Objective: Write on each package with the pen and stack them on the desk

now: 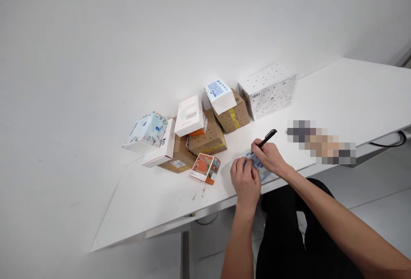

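Observation:
My right hand (269,157) is closed around a black pen (268,137), which slants up to the right. The pen's lower end is hidden behind my fingers. Under both hands, near the table's front edge, lies a blue-and-white printed packet (260,168) with bold blue lettering. My left hand (245,180) grips and presses its left part with bent fingers, close beside my right hand. Left of my hands, apart from them, a small orange-and-white printed box (204,168) rests on the table.
Brown cartons (208,135), a white power bank box (190,115), another white box (162,146), a floral packet (147,131) and a white-and-blue packet (220,95) are piled along the wall. A dotted white box (271,90) stands behind. A blurred patch (321,142) covers something at right on the white table (138,202).

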`<state>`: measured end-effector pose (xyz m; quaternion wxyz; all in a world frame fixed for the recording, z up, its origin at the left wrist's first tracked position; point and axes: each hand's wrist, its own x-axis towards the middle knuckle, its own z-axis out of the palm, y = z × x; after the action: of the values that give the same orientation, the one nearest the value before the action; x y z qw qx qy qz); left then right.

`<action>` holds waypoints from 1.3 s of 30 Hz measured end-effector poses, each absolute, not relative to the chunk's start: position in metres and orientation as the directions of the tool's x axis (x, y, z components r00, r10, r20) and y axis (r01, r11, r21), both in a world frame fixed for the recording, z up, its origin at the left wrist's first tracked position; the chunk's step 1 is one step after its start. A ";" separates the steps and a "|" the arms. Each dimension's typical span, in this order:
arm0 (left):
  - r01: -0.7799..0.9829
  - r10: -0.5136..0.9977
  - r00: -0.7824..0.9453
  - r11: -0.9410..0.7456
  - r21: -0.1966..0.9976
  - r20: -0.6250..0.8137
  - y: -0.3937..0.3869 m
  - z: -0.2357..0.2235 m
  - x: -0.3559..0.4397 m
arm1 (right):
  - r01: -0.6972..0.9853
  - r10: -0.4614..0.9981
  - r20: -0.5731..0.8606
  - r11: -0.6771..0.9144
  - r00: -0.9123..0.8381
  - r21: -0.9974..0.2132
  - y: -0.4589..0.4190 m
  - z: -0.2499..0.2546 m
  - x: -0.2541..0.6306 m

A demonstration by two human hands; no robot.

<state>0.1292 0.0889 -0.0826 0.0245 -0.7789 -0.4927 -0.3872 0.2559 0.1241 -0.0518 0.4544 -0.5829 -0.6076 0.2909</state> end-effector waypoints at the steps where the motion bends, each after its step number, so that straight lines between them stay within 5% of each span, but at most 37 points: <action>1: 0.787 0.752 0.212 -0.510 0.347 0.624 0.089 -0.082 0.129 | 0.453 0.973 0.213 0.151 0.088 -0.879 0.124 -0.052 0.256; 23: 0.782 0.758 0.208 -0.508 0.361 0.618 0.090 -0.082 0.129 | 0.495 0.973 0.229 0.181 0.037 -0.850 0.124 -0.051 0.254; 28: 0.781 0.745 0.196 -0.512 0.358 0.637 0.090 -0.083 0.129 | 0.317 0.953 0.206 0.130 0.222 -0.939 0.123 -0.052 0.255; 35: 0.787 0.756 0.190 -0.499 0.363 0.626 0.089 -0.082 0.127 | -0.291 0.812 0.006 0.216 0.584 -0.932 0.119 -0.060 0.279; 39: 0.796 0.775 0.186 -0.479 0.369 0.604 0.086 -0.080 0.127 | -0.185 0.749 0.055 0.234 0.661 -0.954 0.111 -0.087 0.301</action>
<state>0.1268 0.0865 -0.0802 0.0138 -0.7700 -0.5101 -0.3830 0.3009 0.1105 -0.0868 0.7395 -0.5324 -0.2646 0.3157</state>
